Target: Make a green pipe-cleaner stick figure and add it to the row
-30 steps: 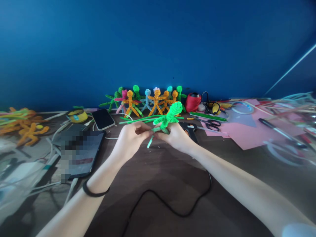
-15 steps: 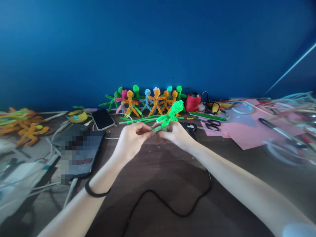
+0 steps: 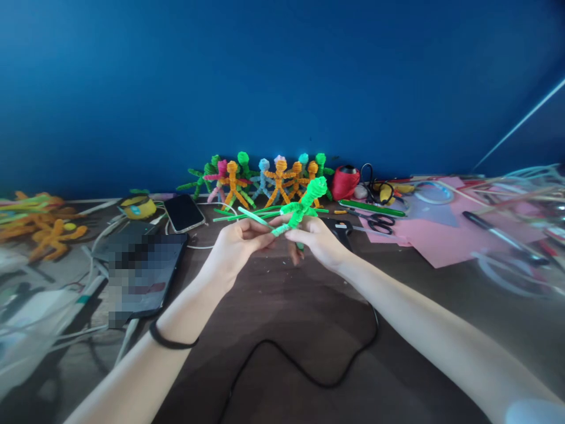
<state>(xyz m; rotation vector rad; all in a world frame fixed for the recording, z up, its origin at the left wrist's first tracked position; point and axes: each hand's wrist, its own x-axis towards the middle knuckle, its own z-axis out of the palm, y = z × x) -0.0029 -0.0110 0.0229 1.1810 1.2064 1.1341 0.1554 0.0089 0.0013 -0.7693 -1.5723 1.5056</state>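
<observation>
A bright green pipe-cleaner figure [image 3: 303, 206] with a round coiled head tilts up to the right above the table. My right hand [image 3: 321, 240] is closed around its body and lower part. My left hand [image 3: 233, 250] pinches a light green pipe cleaner [image 3: 252, 215] beside one of the figure's limbs; the strip's free end sticks up to the left. Both hands' fingertips nearly meet, and they hide part of the figure. Behind them, loose green pipe cleaners [image 3: 224, 217] lie on the table.
Several coloured pipe-cleaner figures [image 3: 279, 182] stand against the blue wall. At left are a phone [image 3: 184, 213], a dark tablet-like device [image 3: 165, 282] and orange figures [image 3: 57, 238]. Scissors [image 3: 382, 224], red twine [image 3: 344, 184] and pink paper [image 3: 436, 235] are at right. A black cable [image 3: 304, 374] crosses the front.
The light green strip's end now rises clear of my left fingers. The figure has shifted slightly left and down, and my right fingers have changed their hold on it.
</observation>
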